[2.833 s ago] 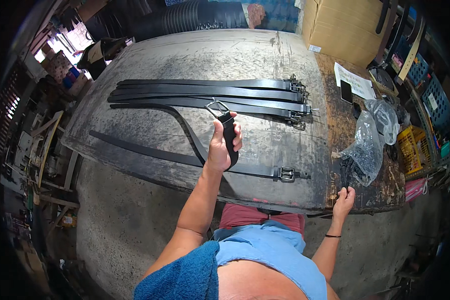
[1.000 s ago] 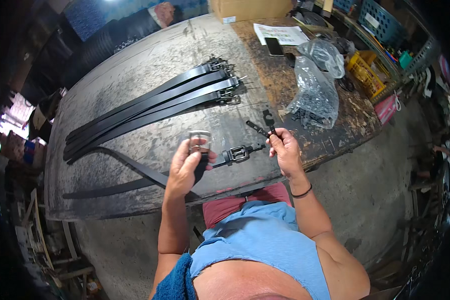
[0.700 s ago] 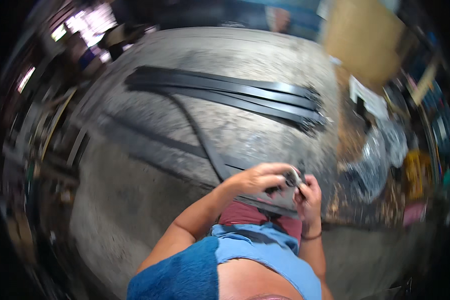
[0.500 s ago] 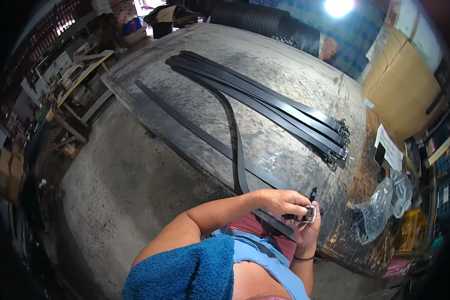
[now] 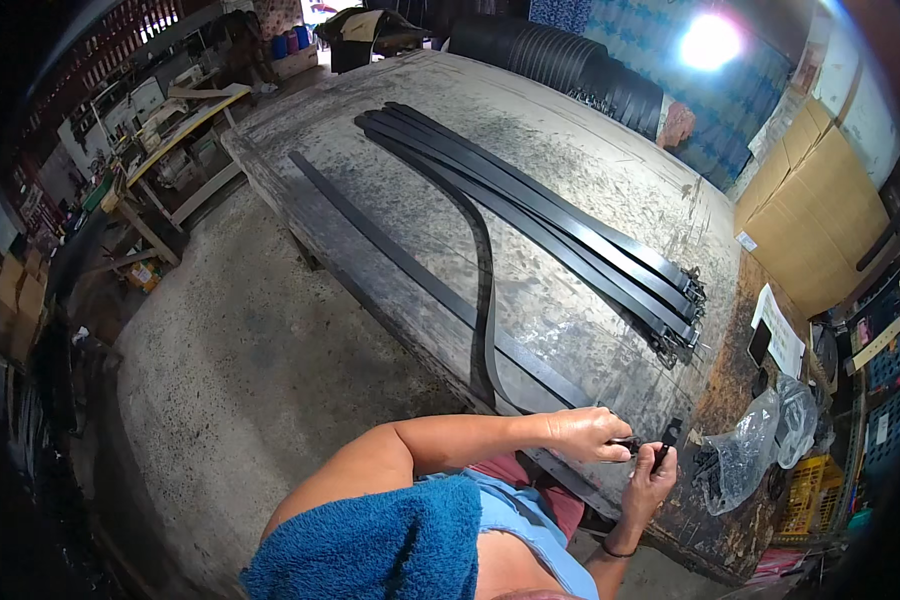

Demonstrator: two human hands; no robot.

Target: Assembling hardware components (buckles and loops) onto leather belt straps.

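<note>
Curved black belt [image 5: 485,280], scuffed tabletop [image 5: 402,215]

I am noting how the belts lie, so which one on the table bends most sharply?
The curved belt that crosses over the lone belt and runs under the left forearm. The lone belt and the bundled belts lie much straighter.

Left hand [image 5: 592,434]: knuckles up, hiding most of what I grip. Small dark bit [image 5: 627,443] at my fingertips, too small to make out. Curved belt [image 5: 485,290] slips from sight behind my left forearm [image 5: 470,441]. Flat belt [image 5: 390,252] on the table: near end lost behind the same hand. Black hanger [image 5: 672,433]: lower part covered by my right hand [image 5: 650,480]. Piled buckles [image 5: 678,345] overlap, count unclear. Paper [image 5: 788,345]: print too small to read.
</note>
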